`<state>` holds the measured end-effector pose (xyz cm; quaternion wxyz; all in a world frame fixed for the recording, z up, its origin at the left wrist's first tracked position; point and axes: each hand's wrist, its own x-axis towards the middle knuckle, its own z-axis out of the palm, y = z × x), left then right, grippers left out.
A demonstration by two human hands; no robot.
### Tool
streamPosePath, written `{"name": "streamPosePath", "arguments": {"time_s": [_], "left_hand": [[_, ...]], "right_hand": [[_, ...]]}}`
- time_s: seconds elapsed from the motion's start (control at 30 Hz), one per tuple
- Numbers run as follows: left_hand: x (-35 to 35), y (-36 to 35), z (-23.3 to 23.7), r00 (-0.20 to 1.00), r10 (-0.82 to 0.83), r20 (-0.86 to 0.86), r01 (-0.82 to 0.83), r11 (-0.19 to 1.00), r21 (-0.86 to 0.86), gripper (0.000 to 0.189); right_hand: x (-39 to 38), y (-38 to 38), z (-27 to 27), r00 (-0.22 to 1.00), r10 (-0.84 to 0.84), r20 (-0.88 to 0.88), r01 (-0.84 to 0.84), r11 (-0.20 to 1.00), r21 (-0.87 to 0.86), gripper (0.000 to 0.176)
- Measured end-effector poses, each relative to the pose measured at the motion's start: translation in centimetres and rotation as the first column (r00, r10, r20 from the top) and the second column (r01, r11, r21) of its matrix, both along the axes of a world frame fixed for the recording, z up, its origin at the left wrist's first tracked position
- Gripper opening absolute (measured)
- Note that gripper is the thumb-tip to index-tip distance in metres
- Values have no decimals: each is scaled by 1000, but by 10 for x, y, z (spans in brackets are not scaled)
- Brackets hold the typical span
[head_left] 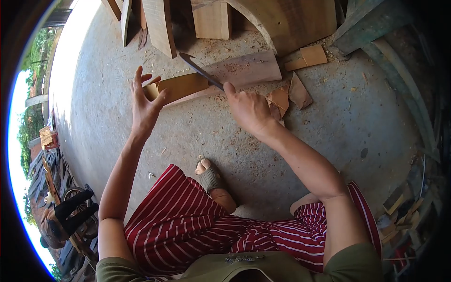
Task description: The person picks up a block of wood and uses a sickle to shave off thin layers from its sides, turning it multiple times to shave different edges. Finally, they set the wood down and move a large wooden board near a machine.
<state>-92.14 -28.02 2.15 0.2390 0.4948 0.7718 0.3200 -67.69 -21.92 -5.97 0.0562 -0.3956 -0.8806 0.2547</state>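
Observation:
My left hand [144,107] is at the left end of a yellowish-brown wooden block [181,88], with the thumb on its near side and the fingers spread around the end. The block rests over a longer pale plank [256,68] on the floor. In my right hand [251,109] is a knife [201,70], its long dark blade pointing up and left across the block, with a hooked tip. The handle is mostly hidden by my closed fingers. Beside this hand lie reddish wood offcuts [279,99] and a pointed scrap [299,91].
Boards [159,26] and a large curved wooden piece [296,23] stand at the back. Flat offcuts [314,55] lie near it. Shavings are scattered on the concrete floor [188,131]. My sandalled foot [209,177] is close below. At far left, a person [56,225] is near a wheel.

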Motion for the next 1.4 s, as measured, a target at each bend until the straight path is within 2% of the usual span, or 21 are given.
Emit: {"name": "streamPosePath", "arguments": {"time_s": [0.13,0.17,0.2,0.27,0.3,0.33,0.37,0.53,0.6,0.63,0.73,0.77,0.8,0.87,0.9,0.93,1.0,1.13,1.2,1.33,1.4], "left_hand": [[12,-1,2,992,-121,-48,120,993,-5,94],[14,-3,3,980,-140,-144,138,990,-21,96],[14,-2,6,957,-163,-240,159,987,-36,97],[15,-4,6,961,-161,-224,162,987,-13,99],[19,-5,6,960,-180,-216,183,983,-5,100],[22,-4,7,956,-204,-211,209,978,4,100],[25,-5,7,929,-248,-276,255,967,-12,102],[13,-17,4,935,-237,-266,240,971,-21,104],[7,-22,12,995,-82,-49,76,990,-119,107],[2,-21,15,994,-91,-57,83,990,-118,107],[-8,-18,26,959,-27,281,90,973,-214,113],[-8,-15,29,981,-86,173,124,966,-227,108],[-3,-8,33,981,-86,176,125,967,-222,108],[9,-8,34,934,-299,-195,251,938,-240,97],[11,-8,32,928,-274,-252,236,957,-170,82],[5,-11,27,927,-272,-259,235,958,-164,82],[-7,-16,14,973,-122,-194,82,975,-205,69],[5,-17,18,969,-130,-212,86,975,-204,60],[3,-13,18,974,-141,-178,107,976,-191,56],[-1,-19,17,975,-126,-182,90,976,-197,56],[6,-16,21,949,-131,-286,66,972,-223,57]], "right_hand": [[3,-16,47,988,63,-143,-64,998,-1,22],[4,-18,56,987,86,-136,-89,996,-18,25],[2,-18,51,986,80,-145,-84,996,-22,25],[0,-15,31,987,36,-154,-38,999,-10,29],[-1,-6,22,997,23,-75,-32,992,-121,35],[0,-4,8,997,20,-75,-28,994,-105,35],[1,-3,-8,998,1,-68,-9,993,-114,37],[5,-11,-34,996,-50,-75,36,985,-169,44],[9,-11,-40,995,-68,-74,56,986,-157,49],[8,-11,-42,994,-76,-83,63,986,-156,49],[10,-9,-39,995,-71,-63,60,984,-165,54],[12,-6,-38,996,-61,-70,46,981,-190,55],[14,-4,-34,996,-46,-74,29,975,-220,55],[18,-4,-17,997,-36,-62,23,978,-207,53],[17,-3,-11,997,-47,-62,35,983,-181,51],[14,-4,-12,997,-46,-67,34,984,-175,51],[7,-8,-16,995,-4,-104,-5,996,-92,45],[-12,-35,36,979,38,-200,-72,984,-164,37],[-14,-42,59,953,141,-269,-165,984,-71,33],[-17,-25,46,952,177,-248,-201,977,-73,32],[-22,-8,17,987,48,-154,-61,995,-82,33]]}}
